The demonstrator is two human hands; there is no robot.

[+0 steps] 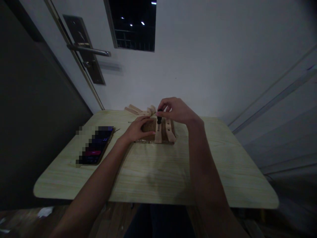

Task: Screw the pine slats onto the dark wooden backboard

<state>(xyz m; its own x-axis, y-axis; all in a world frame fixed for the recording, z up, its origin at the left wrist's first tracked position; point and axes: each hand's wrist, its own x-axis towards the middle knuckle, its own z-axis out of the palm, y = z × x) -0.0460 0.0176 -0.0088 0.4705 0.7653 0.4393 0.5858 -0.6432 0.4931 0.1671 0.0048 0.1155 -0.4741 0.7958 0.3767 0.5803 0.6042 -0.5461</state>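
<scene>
Right hand (175, 109) has a black screwdriver (159, 120) pinched upright, pointing down at a pale wooden strip (158, 137) across the brown board (148, 126). Left hand (136, 130) is spread wide over the board's left end, phone (100, 145) further left, loose wooden pieces (144, 113) behind it.

Bare forearms (209, 168), dark blue trousers (170, 221)

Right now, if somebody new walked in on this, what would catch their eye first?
Probably the right hand at the middle of the table, holding a black-handled screwdriver over a pale wooden strip, while the left hand rests spread at the brown board underneath. Next might come the phone with its lit screen on the table's left side, then the dark window above.
</scene>
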